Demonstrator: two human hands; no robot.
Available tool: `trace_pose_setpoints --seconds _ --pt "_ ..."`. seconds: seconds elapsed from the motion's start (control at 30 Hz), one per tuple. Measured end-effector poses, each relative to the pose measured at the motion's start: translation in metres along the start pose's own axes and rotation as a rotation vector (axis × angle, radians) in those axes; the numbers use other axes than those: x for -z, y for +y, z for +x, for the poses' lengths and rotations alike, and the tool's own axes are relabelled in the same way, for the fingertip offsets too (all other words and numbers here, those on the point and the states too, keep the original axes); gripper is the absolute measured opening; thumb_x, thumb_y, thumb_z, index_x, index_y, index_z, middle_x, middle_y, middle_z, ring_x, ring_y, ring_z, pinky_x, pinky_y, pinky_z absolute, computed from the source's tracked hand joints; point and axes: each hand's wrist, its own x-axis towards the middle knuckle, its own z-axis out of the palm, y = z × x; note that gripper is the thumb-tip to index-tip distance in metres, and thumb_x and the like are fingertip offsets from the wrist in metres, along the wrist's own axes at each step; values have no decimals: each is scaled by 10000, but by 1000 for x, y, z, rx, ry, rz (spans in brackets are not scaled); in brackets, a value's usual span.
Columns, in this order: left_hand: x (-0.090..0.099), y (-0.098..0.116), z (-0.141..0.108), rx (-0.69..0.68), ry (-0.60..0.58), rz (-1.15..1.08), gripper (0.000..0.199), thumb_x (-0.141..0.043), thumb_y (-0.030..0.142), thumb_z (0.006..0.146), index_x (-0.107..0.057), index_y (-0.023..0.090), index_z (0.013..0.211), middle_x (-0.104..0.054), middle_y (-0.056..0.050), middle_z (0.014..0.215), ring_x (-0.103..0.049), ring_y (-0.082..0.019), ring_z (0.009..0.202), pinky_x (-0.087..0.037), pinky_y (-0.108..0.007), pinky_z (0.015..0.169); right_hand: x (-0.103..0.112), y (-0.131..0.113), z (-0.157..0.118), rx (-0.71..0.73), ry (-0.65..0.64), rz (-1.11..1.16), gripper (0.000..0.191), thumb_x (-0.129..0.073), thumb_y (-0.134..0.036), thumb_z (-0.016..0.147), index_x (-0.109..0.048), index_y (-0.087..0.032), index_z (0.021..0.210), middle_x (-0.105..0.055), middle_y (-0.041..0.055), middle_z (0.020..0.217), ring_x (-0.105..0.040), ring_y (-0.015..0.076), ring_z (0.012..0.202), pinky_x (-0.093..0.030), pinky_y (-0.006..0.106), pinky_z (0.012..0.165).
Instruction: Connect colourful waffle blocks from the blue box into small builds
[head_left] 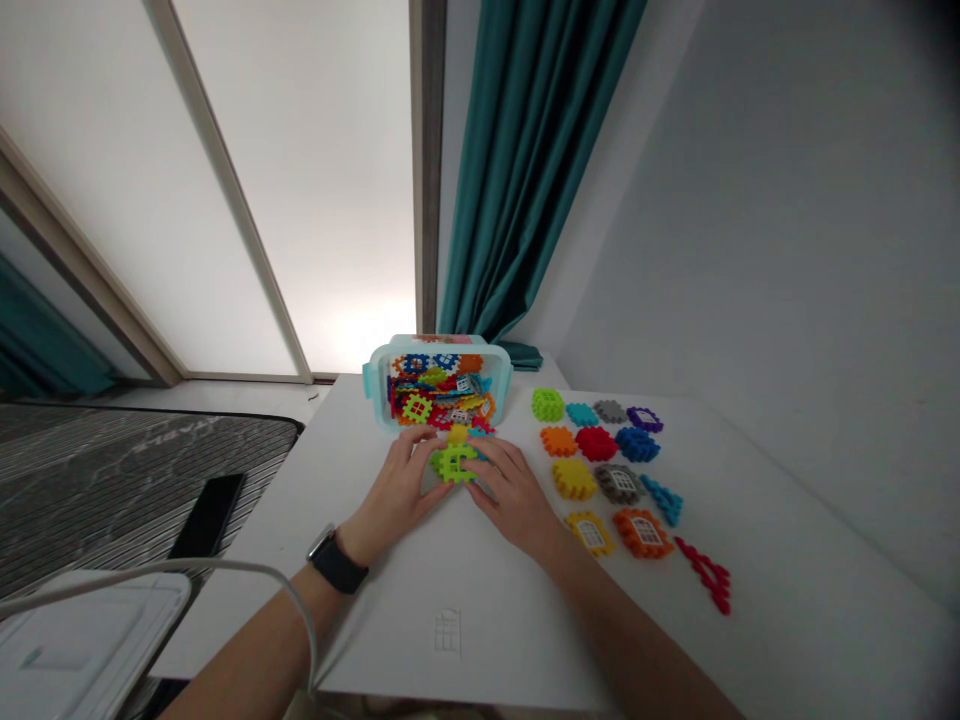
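Note:
Between my two hands, near the middle of the white table, is a light green toothed block with a square window opening. My left hand has its fingers curled on the block's left side, and my right hand grips it from the right. A yellow piece shows just behind the green block. Beyond my hands a light teal plastic box lies on its side, its opening toward me, full of mixed coloured toothed pieces. A green lattice piece shows at its front.
To the right, toothed pieces lie in rows on the table, among them a red one, a yellow one and an orange window piece. A red strip lies farthest right. A white cable crosses over my left forearm.

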Motion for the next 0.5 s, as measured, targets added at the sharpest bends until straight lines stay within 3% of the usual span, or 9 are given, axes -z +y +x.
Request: trace_pose_setpoints --seconds 0.27,0.5 --pt "8 0 3 -76 3 196 437 -665 341 901 -513 228 1296 -563 -141 1236 -557 -305 1157 -506 -506 965 0 -2 0 6 33 -28 281 -590 -165 920 -627 -262 1181 -619 102 1325 -545 271 1252 -498 523 1046" --pt "7 0 2 -31 -4 131 421 -675 330 895 -533 222 1276 -516 -137 1236 -538 -288 1160 -514 -481 962 -1 -3 0 10 49 -47 295 -590 -158 907 -611 -257 1184 -583 113 1339 -516 277 1288 -488 526 1057"
